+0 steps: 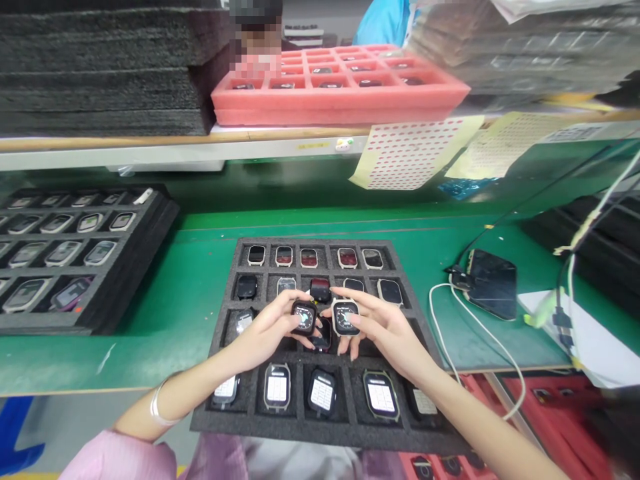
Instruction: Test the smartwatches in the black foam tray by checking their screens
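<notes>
The dark foam tray (pixel 300 433) overhangs the near edge of the green workbench (pixel 203 267), bare surface separating it from the tilted tray stack (pixel 145 250) leftward. The right forearm (pixel 467 407) hides its near right corner; a partly covered watch (pixel 324 335) mid-tray seems red-edged. Above, the left hand (pixel 273 323) pinches a black smartwatch (pixel 303 317), the right hand (pixel 387 327) a silver smartwatch (pixel 344 312), side by side.

We count two hands (pixel 273 325), two held smartwatches (pixel 303 317), one foam tray (pixel 280 427) beneath them with five top-row watches (pixel 309 258) and five bottom-row watches (pixel 323 392), and two yellow sheets (pixel 417 153).
</notes>
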A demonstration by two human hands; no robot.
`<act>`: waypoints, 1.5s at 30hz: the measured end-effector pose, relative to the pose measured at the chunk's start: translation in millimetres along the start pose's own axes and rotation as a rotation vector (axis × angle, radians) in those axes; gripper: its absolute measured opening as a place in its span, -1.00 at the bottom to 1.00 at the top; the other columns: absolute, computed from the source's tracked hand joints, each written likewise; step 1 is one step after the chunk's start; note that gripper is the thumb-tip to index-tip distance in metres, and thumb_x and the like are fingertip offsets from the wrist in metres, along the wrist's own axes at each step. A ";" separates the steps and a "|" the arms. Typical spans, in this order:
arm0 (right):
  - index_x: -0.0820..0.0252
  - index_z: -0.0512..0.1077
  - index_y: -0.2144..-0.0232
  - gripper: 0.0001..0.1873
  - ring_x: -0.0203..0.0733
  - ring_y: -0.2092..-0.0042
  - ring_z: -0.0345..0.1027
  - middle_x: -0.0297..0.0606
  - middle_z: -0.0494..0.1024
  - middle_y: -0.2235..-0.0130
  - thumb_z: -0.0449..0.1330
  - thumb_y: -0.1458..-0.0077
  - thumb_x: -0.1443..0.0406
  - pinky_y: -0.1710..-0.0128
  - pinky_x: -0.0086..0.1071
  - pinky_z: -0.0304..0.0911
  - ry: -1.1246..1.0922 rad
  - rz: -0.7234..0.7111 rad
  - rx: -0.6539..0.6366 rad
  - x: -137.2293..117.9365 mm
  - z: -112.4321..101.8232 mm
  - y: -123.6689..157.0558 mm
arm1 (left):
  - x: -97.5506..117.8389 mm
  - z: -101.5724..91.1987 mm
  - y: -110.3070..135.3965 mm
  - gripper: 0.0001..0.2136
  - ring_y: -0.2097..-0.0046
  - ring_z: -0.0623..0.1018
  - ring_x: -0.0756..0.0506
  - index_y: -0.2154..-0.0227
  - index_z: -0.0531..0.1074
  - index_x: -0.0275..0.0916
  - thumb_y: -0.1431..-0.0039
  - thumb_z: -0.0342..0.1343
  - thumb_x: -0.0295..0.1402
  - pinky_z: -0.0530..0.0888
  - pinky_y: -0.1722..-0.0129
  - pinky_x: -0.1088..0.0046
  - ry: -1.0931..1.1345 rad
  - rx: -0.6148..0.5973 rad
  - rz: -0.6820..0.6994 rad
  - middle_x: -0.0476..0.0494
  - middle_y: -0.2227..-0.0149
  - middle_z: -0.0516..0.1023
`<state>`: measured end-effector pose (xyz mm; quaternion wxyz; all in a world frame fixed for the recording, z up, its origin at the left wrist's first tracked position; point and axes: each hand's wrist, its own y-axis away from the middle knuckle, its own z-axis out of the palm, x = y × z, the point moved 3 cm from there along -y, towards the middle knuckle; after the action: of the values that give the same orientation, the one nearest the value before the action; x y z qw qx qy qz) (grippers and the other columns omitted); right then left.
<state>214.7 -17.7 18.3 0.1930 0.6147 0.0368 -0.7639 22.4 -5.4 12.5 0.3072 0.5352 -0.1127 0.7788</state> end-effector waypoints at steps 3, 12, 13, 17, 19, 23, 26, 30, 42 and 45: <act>0.21 0.26 -0.14 -0.48 -0.18 0.48 0.52 -0.02 0.57 0.11 0.22 -0.15 0.24 0.60 -0.41 0.41 0.004 -0.007 -0.005 0.6 0.1 -0.5 | 2.9 1.7 0.6 -0.77 0.15 0.52 -0.13 0.07 0.26 -0.21 -0.22 -0.01 -0.40 0.54 0.22 0.30 -0.014 0.008 -0.002 -0.14 0.21 0.43; 0.18 0.20 -0.17 -0.37 -0.21 0.44 0.51 -0.15 0.56 0.19 0.29 -0.07 0.30 0.54 -0.42 0.44 0.119 -0.039 -0.035 -3.7 6.1 3.2 | 4.1 1.7 1.4 -0.76 0.15 0.54 -0.14 0.08 0.26 -0.20 -0.19 0.06 -0.38 0.55 0.23 0.31 -0.039 -0.020 0.015 -0.15 0.20 0.47; 0.15 0.15 -0.21 -0.29 -0.20 0.39 0.52 -0.16 0.54 0.17 0.30 -0.05 0.32 0.48 -0.40 0.45 0.136 -0.048 -0.057 -5.4 6.7 4.5 | 4.0 1.5 1.3 -0.75 0.14 0.54 -0.14 0.08 0.26 -0.20 -0.19 0.07 -0.38 0.55 0.22 0.30 -0.032 -0.021 0.021 -0.15 0.20 0.48; 0.16 0.04 -0.26 -0.26 -0.14 0.31 0.51 -0.21 0.55 0.25 0.25 -0.10 0.32 0.36 -0.30 0.47 0.361 -0.001 -0.178 -10.2 0.4 10.8 | 3.4 1.4 1.0 -0.74 0.13 0.54 -0.15 0.08 0.26 -0.21 -0.18 0.11 -0.37 0.55 0.21 0.29 -0.013 -0.017 0.026 -0.17 0.20 0.51; 0.14 0.17 -0.20 -0.37 -0.14 0.32 0.49 -0.18 0.53 0.20 0.24 -0.11 0.29 0.32 -0.25 0.46 0.652 -0.023 -0.184 -13.1 -10.1 14.3 | 3.0 1.9 1.0 -0.73 0.16 0.55 -0.14 0.09 0.26 -0.22 -0.17 0.13 -0.34 0.55 0.23 0.29 -0.005 -0.009 0.018 -0.18 0.21 0.52; 0.10 0.35 -0.05 -0.52 0.02 0.03 0.36 -0.11 0.35 -0.03 0.29 -0.07 0.22 0.04 -0.12 0.33 1.186 -0.193 -0.176 -20.1 -29.1 21.8 | 2.7 3.0 0.8 -0.71 0.22 0.57 -0.11 0.13 0.27 -0.25 -0.15 0.17 -0.29 0.56 0.28 0.31 -0.013 0.030 -0.010 -0.19 0.24 0.53; 0.14 0.34 -0.09 -0.43 0.10 -0.06 0.25 -0.05 0.31 -0.02 0.30 -0.05 0.12 0.02 -0.08 0.29 1.355 -0.287 -0.194 -23.0 -29.2 25.5 | 3.3 3.4 0.1 -0.72 0.25 0.57 -0.10 0.16 0.27 -0.26 -0.14 0.17 -0.27 0.56 0.32 0.35 -0.019 0.046 -0.028 -0.18 0.27 0.53; 0.16 0.38 -0.04 -0.62 0.04 0.02 0.27 -0.07 0.39 0.05 0.17 -0.20 0.18 0.05 -0.08 0.29 1.423 -0.410 -0.275 -24.9 -7.4 22.4 | 3.3 3.7 -0.7 -0.72 0.27 0.57 -0.08 0.18 0.28 -0.27 -0.13 0.18 -0.26 0.56 0.36 0.38 -0.034 0.035 -0.030 -0.15 0.29 0.52; 0.33 0.42 0.18 -0.86 0.00 0.17 0.33 -0.08 0.45 0.22 0.15 -0.21 0.37 0.15 -0.11 0.35 1.440 -0.500 -0.250 2.4 28.5 -5.7 | 4.2 1.2 0.8 -0.73 0.26 0.55 -0.07 0.16 0.29 -0.26 -0.12 0.18 -0.32 0.56 0.33 0.37 -0.056 0.048 0.025 -0.09 0.30 0.48; 0.33 0.41 0.18 -0.85 0.00 0.17 0.34 -0.09 0.44 0.23 0.20 -0.17 0.37 0.16 -0.12 0.35 1.400 -0.465 -0.175 4.0 25.3 -7.2 | 3.6 1.6 1.8 -0.68 0.23 0.54 -0.06 0.12 0.26 -0.24 -0.09 0.20 -0.40 0.55 0.27 0.36 -0.064 0.043 0.039 -0.12 0.25 0.49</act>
<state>188.1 -19.4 19.3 0.0059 0.9165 0.3413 -0.2086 21.6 -6.3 16.6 0.2769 0.5639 -0.1161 0.7693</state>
